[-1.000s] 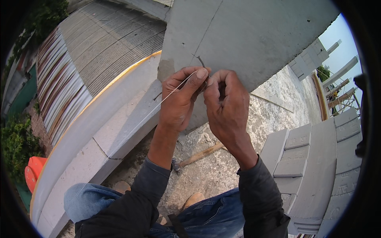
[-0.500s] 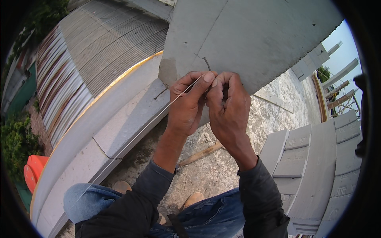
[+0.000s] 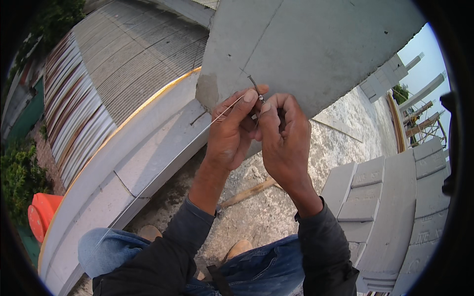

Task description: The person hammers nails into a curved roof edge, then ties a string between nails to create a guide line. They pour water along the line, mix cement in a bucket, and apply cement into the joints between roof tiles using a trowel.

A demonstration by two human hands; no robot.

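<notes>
A bent nail (image 3: 254, 83) sticks out from the grey concrete face (image 3: 306, 44) in front of me, with turns of thin cord round its shank. My left hand (image 3: 229, 133) pinches the pale cord (image 3: 217, 118) between thumb and fingers, right beside the nail. From there the cord runs taut down to the lower left, past my knee. Just right of the nail, my right hand (image 3: 286, 140) is closed, thumb against forefinger, on a short end of the same cord. The fingertips partly hide that end. Both hands are close together, almost touching.
A low wall of pale blocks (image 3: 143, 163) curves along my left, with another nail (image 3: 198, 118) in it. Grey blocks (image 3: 368, 197) are stacked at my right. A wooden stick (image 3: 249, 191) lies on the rough floor. Corrugated roofs (image 3: 143, 49) and an orange-red object (image 3: 42, 214) lie beyond the wall.
My left fingers have shifted slightly left and my right fingers slightly down, so more of the nail and the cord wound on it shows. Both hands still pinch the cord.
</notes>
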